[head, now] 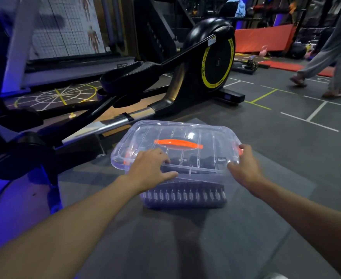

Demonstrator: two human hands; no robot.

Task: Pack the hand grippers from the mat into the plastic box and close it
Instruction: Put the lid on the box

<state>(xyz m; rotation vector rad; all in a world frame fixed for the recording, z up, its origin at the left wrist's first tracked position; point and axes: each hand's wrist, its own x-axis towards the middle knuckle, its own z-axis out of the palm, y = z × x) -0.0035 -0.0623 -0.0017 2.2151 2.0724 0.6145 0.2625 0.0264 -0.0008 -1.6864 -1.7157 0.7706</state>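
A clear plastic box [185, 200] stands on the grey mat [165, 238] in front of me. Through its wall a row of black hand grippers [183, 195] with metal springs shows. The clear lid [185, 133] with an orange handle [178, 144] lies on top of the box. My left hand [149, 170] presses on the lid's near left part, fingers spread over its front edge. My right hand [246, 166] grips the lid's right end, next to an orange latch [240, 151]. A second orange latch [126, 158] shows at the left end.
A black elliptical trainer [185, 73] with a yellow-ringed flywheel stands just behind and left of the box. A person [330, 53] walks across the floor at the far right. Red mats [266, 37] lie at the back.
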